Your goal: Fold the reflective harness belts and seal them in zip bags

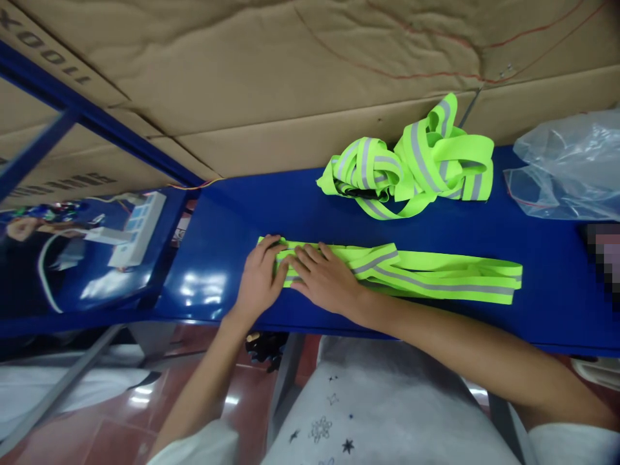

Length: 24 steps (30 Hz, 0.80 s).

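A neon yellow-green reflective strap (436, 278) with grey stripes lies in long flat folds on the blue table (213, 219), stretching to the right of my hands. My left hand (261, 274) rests over its left end, fingers laid out on the folds and thumb apart. Close beside it, my right hand (324, 274) lies palm down on the same strap with fingers spread. What lies under both palms is hidden. Behind the folded strap sits a tangled heap of the same reflective strap (426, 161).
Brown cardboard (242, 84) lines the table's back. A clear plastic bag (576, 168) lies at the back right. On the left, beyond a blue frame bar, is a white power strip (138, 229), and a person's hand (24, 228) shows there.
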Motion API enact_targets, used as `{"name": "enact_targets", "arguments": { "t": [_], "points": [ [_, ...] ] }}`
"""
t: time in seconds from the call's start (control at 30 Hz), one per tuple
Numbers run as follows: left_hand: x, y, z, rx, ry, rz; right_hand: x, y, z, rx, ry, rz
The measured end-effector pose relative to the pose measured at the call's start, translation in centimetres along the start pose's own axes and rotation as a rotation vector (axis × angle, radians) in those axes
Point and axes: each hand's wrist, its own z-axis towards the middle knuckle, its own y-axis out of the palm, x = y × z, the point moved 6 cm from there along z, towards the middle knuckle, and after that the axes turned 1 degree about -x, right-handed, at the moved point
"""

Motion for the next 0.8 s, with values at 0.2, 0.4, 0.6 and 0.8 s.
{"name": "enact_targets", "arguments": {
  "t": [0.2,0.4,0.6,0.8],
  "points": [
    [-0.4,0.1,0.1,-0.025,-0.010,-0.040,0.1,-0.4,-0.5,0.050,-0.003,-0.096],
    [-0.8,0.3,0.1,-0.008,-0.051,-0.021,0.3,-0.8,-0.7,0.023,0.072,-0.151],
    [-0.9,0.2,0.2,0.013,-0.064,-0.033,2.4,-0.5,-1.7,0.024,-0.040,-0.042],
    [-1.6,0.6,0.3,0.002,-0.123,0.007,5.3,-0.7,-3.6,-0.048,-0.089,0.024]
  ]
}}
